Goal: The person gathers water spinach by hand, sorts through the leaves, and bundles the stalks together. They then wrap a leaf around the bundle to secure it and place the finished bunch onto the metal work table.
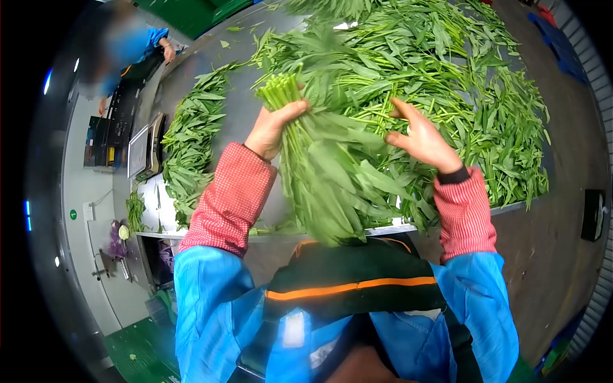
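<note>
My left hand [278,124] is closed round the stems of a bunch of water spinach [332,179]. The cut stem ends point up and away from me, while the leaves hang toward the near table edge, slightly blurred. My right hand [421,135] is empty, with thumb and fingers apart, just over the loose stems. Beneath and beyond it spreads a large heap of water spinach [415,38], covering the middle and right of the metal table [246,96].
A row of greens [195,121] lies along the table's left side, beside a weighing scale [147,150]. Past the far left corner stands another person in blue, whose hand [168,52] shows by the table. Green crates [143,348] are at the lower left.
</note>
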### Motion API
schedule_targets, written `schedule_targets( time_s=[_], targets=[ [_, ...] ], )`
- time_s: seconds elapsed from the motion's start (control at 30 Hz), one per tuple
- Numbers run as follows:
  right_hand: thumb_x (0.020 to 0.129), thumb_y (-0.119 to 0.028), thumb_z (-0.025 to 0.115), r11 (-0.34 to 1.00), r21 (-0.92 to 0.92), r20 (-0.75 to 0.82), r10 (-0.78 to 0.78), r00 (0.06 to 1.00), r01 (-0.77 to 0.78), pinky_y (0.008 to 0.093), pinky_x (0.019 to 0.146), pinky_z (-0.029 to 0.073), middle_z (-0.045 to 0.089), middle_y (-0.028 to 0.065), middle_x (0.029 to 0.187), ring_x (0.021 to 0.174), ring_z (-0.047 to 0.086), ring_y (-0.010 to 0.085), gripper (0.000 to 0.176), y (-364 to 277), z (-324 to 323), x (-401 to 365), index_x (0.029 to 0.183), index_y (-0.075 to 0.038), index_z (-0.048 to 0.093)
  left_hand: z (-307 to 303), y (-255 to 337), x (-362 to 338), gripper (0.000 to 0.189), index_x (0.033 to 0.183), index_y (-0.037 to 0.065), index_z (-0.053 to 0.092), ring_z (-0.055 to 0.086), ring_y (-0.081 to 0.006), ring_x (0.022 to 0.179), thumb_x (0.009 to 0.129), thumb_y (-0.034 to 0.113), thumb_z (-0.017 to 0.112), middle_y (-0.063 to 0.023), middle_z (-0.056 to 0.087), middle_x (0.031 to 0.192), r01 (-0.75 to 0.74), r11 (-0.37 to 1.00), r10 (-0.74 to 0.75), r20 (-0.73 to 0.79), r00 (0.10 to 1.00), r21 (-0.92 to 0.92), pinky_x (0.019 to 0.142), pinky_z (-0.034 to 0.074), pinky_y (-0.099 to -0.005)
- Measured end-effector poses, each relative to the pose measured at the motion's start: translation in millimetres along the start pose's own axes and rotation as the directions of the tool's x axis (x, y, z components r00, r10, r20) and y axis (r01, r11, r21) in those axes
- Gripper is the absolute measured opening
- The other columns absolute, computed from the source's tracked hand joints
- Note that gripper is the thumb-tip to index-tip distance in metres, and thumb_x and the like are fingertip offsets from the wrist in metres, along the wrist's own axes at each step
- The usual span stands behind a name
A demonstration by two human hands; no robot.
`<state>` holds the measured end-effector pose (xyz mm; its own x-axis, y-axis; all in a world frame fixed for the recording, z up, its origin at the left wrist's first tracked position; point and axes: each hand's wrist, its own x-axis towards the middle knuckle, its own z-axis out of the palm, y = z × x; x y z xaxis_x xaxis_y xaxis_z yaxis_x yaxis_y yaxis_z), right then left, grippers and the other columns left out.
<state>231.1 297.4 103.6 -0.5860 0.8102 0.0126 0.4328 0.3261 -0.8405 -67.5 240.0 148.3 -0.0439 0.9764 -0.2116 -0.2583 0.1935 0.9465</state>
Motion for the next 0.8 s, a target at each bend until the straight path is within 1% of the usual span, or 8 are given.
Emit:
schedule_targets(
  time_s=[0.17,0.23,0.3,0.33,0.47,0.6,0.7,0.8],
  targets=[
    [0.079,-0.022,0.073,0.857,0.515,0.377,-0.233,0.896,0.006,0.0369,0.105,0.037,0.046,0.018,0.136,0.124,0.046,0.0244,0.086,-14.4,72.2,38.8,0.145,0.002,0.024,15.4,-6.3,3.3,0.038,0.118,0.004,0.052,0.065,-0.0149,0.079,0.085,0.015,0.069,-0.0059,0.066,0.089,-0.075,0.99,0.059,-0.128,0.99,-0.119,0.071,0.056,-0.0298],
    [0.078,-0.011,0.071,0.674,0.706,0.519,-0.28,0.807,-0.22,0.0357,0.106,0.035,0.046,0.0109,0.136,0.123,0.044,0.0195,0.079,-16.7,109.8,33.2,0.144,-0.001,0.028,19.8,-12.3,2.1,0.032,0.11,0.005,0.057,0.065,-0.0169,0.078,0.084,0.018,0.07,-0.0064,0.066,0.093,-0.072,0.973,0.025,-0.211,0.977,-0.22,0.069,0.056,-0.0321],
    [0.08,-0.017,0.072,0.554,0.78,0.454,-0.182,0.872,-0.291,0.0343,0.104,0.037,0.05,0.009,0.133,0.121,0.046,0.0177,0.075,-14.6,140.3,18.2,0.142,-0.002,0.034,14.0,-30.0,6.3,0.038,0.115,0.005,0.056,0.064,-0.0186,0.085,0.083,0.021,0.072,-0.0061,0.065,0.099,-0.082,0.96,0.011,-0.253,0.967,-0.269,0.073,0.055,-0.0352],
    [0.081,-0.019,0.073,0.478,0.845,0.365,-0.184,0.913,-0.242,0.0336,0.102,0.039,0.051,0.0082,0.132,0.118,0.048,0.0173,0.073,-15.3,150.3,11.1,0.141,-0.002,0.036,13.0,-31.3,3.5,0.061,0.133,0.004,0.044,0.059,-0.0233,0.106,0.084,0.031,0.071,-0.0124,0.059,0.119,-0.015,0.966,-0.043,-0.218,0.975,-0.26,0.085,0.052,-0.0398],
    [0.085,-0.016,0.068,-0.055,0.84,0.536,-0.069,0.841,-0.54,0.0308,0.09,0.049,0.062,0.0045,0.114,0.101,0.061,0.0152,0.05,-18.0,147.7,-13.1,0.13,-0.004,0.052,-19.6,-68.6,-19.7,0.063,0.142,0.007,0.03,0.048,-0.0192,0.12,0.096,0.045,0.049,-0.0078,0.046,0.136,0.079,0.98,-0.061,-0.102,0.993,0.182,0.101,0.041,-0.0345],
    [0.09,-0.015,0.063,0.313,0.875,0.338,0.152,0.929,-0.37,0.0262,0.071,0.053,0.063,0.0008,0.097,0.083,0.061,0.0103,0.031,-6.6,151.7,-10.5,0.118,-0.002,0.059,-1.9,-74.4,-84.1,0.078,0.149,0.008,0.019,0.035,-0.0215,0.134,0.094,0.054,0.048,-0.0082,0.035,0.147,0.145,0.987,-0.155,0.18,0.971,0.069,0.11,0.03,-0.0372],
    [0.091,-0.015,0.061,0.437,0.884,0.122,0.125,0.985,-0.165,0.0256,0.068,0.051,0.063,-0.0001,0.094,0.081,0.06,0.0089,0.025,-14.3,164.2,-12.3,0.112,-0.003,0.061,1.2,-110.1,-100.6,0.066,0.14,0.006,0.033,0.046,-0.0194,0.122,0.086,0.025,0.066,-0.0076,0.046,0.136,0.187,0.974,-0.196,0.062,0.979,0.124,0.104,0.038,-0.0358],
    [0.092,-0.017,0.059,0.247,0.898,0.318,0.204,0.926,-0.363,0.0254,0.068,0.051,0.063,0.0004,0.093,0.082,0.06,0.0089,0.022,5.1,192.8,-13.6,0.109,-0.003,0.062,25.2,-126.2,-94.6,0.057,0.129,0.004,0.048,0.054,-0.0173,0.11,0.078,0.01,0.071,-0.0078,0.056,0.123,0.029,0.953,-0.041,0.036,0.999,0.301,0.095,0.044,-0.034]
  ],
)
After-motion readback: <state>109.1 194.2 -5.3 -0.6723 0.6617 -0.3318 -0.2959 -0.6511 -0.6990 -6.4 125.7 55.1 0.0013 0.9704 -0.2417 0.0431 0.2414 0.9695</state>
